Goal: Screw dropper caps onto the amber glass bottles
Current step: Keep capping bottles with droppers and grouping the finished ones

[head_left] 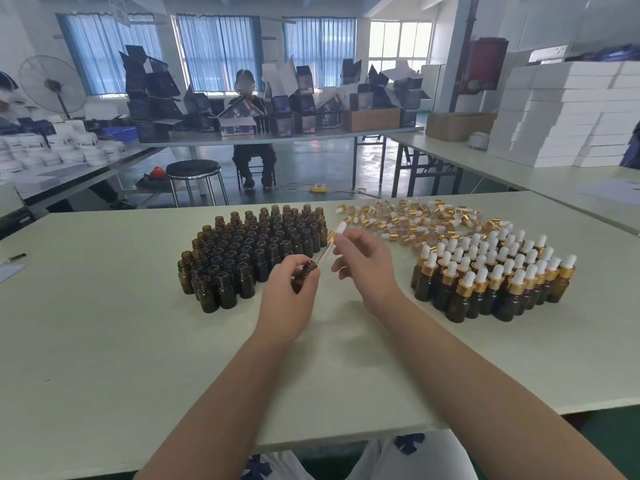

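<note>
My left hand (289, 292) grips an open amber glass bottle (304, 274), tilted with its mouth toward the right. My right hand (363, 265) pinches a dropper cap (335, 234) with a white bulb and gold collar; its glass pipette tip slants down to the bottle's mouth. A cluster of several uncapped amber bottles (249, 251) stands to the left on the pale table (138, 341). Several capped bottles (491, 275) stand grouped at the right. A loose pile of dropper caps (415, 218) lies behind them.
A pen and paper (12, 263) lie at the table's left edge. Beyond the far edge are a stool (195, 178), a seated person at a table of dark boxes (254, 133), and white box stacks (568, 116) on the right table.
</note>
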